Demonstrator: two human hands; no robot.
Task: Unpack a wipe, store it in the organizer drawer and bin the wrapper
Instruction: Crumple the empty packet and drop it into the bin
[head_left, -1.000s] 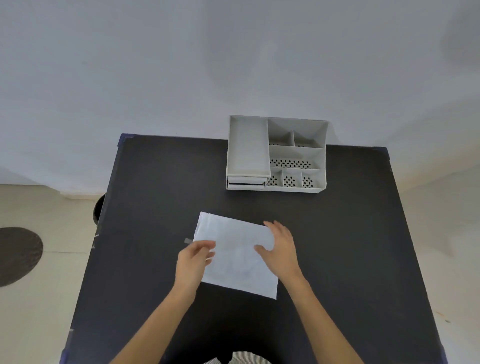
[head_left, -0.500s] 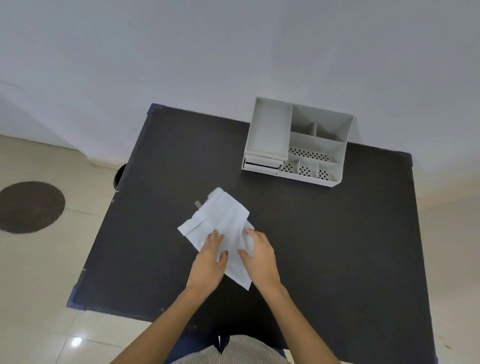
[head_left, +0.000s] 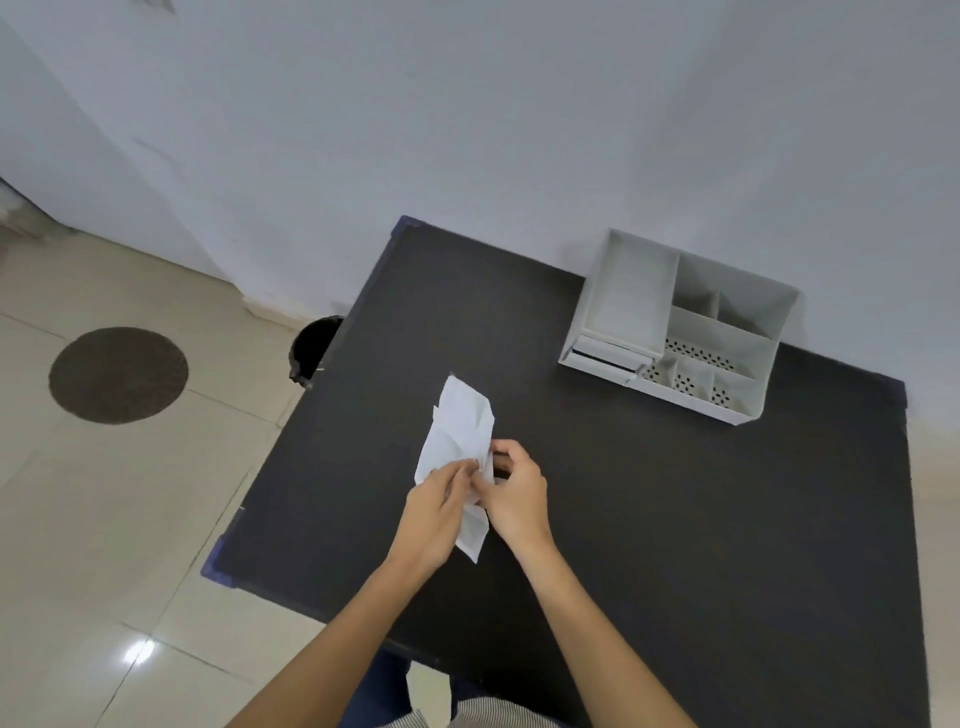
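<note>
A white wrapper (head_left: 460, 431) is crumpled lengthwise above the black table (head_left: 675, 519), lifted near the table's left half. My left hand (head_left: 439, 506) and my right hand (head_left: 514, 491) both pinch its middle, fingers closed on the paper, with a white end hanging below between them. I cannot tell the wipe apart from the wrapper. The white organizer (head_left: 675, 332) stands at the table's back right, with its small drawer (head_left: 605, 358) at the front left slightly pulled out.
A black bin (head_left: 311, 345) stands on the floor by the table's left edge, partly hidden under it. A dark round mat (head_left: 118, 375) lies on the tiled floor further left. A white wall runs behind the table.
The flat white sheet has been gathered up and crumpled into a narrow bunch between both hands. The view has swung left, showing more floor and the bin.
</note>
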